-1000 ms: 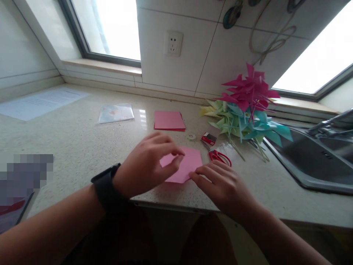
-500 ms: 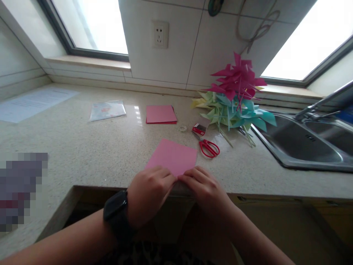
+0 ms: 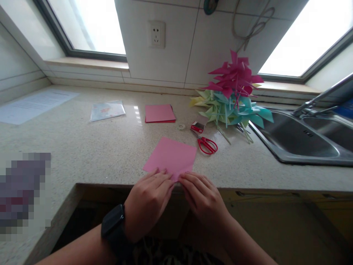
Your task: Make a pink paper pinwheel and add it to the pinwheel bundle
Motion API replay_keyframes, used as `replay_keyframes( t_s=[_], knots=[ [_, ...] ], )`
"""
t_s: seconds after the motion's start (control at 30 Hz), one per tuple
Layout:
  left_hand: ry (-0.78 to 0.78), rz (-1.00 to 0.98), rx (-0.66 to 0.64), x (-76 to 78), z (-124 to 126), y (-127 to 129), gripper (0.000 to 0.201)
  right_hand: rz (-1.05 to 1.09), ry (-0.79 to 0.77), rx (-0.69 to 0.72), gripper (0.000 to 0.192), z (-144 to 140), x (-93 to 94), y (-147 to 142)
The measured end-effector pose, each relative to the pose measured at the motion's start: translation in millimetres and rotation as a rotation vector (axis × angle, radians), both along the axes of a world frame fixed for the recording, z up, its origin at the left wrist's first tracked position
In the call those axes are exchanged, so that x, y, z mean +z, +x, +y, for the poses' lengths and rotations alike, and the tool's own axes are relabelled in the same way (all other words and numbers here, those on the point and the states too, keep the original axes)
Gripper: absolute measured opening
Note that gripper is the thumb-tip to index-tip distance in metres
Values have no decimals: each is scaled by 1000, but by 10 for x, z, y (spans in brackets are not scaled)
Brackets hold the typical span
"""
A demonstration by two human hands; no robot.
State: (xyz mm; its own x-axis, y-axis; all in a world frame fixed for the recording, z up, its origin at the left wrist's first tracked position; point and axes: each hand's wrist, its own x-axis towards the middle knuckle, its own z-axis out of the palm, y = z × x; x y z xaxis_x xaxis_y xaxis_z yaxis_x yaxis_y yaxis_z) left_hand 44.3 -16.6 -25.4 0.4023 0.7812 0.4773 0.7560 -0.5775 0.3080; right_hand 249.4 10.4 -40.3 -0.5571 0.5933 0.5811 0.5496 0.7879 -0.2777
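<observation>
A square sheet of pink paper (image 3: 173, 156) lies turned at an angle by the counter's front edge. Its near corner is between my two hands. My left hand (image 3: 150, 195), with a black watch on the wrist, holds that corner from the left, fingers together. From the right my right hand (image 3: 202, 193) grips the same corner, its fingertips almost touching the left ones. Thumbs and the paper's tip are mostly hidden. Red-handled scissors (image 3: 207, 145) lie right of the sheet, beside a small red box (image 3: 198, 127) and a roll of tape (image 3: 181, 127).
Behind the sheet is a stack of pink paper (image 3: 160, 113). Several paper pinwheels (image 3: 234, 81) in magenta, green and blue are piled at the back right, near the steel sink (image 3: 281, 160). A clear packet (image 3: 107, 110) and a printed sheet (image 3: 33, 105) lie left.
Both hands have shifted slightly, and their fingers now lie flatter on the paper's near corner. The view has moved a little; the objects on the counter stay put.
</observation>
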Motion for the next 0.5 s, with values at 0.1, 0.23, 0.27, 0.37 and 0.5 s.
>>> replay_keyframes(
  t_s=[0.1, 0.23, 0.27, 0.37, 0.5],
  knots=[
    [22, 12, 5, 21, 15, 27, 19, 7, -13, -2, 26, 0, -8, 6],
    [50, 39, 23, 26, 26, 35, 20, 23, -46, 6, 25, 0, -10, 17],
    [56, 44, 20, 23, 24, 34, 20, 29, -55, 9, 24, 0, -10, 20],
    [72, 56, 4, 7, 16, 29, 20, 37, -84, 20, 25, 8, -6, 25],
    [93, 88, -9, 1, 8, 20, 21, 53, -90, 15, 24, 17, -3, 25]
  ],
)
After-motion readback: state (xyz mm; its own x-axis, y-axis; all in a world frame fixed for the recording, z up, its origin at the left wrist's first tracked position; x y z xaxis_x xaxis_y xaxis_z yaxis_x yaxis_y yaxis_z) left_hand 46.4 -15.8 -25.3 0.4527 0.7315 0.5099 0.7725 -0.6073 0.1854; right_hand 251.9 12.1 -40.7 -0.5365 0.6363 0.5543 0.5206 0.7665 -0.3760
